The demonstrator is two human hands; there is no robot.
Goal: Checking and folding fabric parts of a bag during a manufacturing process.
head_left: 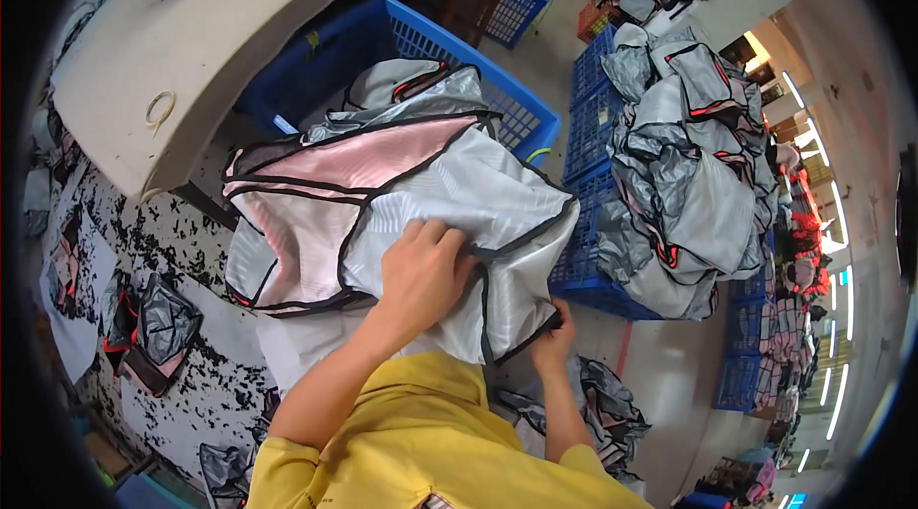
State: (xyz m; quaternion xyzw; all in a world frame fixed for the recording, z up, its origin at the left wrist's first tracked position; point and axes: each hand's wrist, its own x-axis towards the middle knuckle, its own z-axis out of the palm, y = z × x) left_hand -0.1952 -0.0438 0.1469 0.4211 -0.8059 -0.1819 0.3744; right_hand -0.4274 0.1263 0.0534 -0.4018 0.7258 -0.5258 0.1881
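A large sewn bag [421,184] of pale grey and pink fabric with black edge binding is spread in front of me, in front of a blue crate. My left hand [421,275] lies over its middle, fingers bent and closed on the cloth beside a dark bound seam. At the bag's lower right edge, my right hand [555,332] grips the black-bound corner between thumb and fingers. Part of the fabric under both hands is hidden.
The blue crate [535,117] behind the bag holds more grey pieces [392,83]. To the right, stacked blue crates [588,184] carry a heap of silver-grey bags [708,203]. A pale table [124,78] stands at left; black scraps and bag pieces [167,318] litter the floor.
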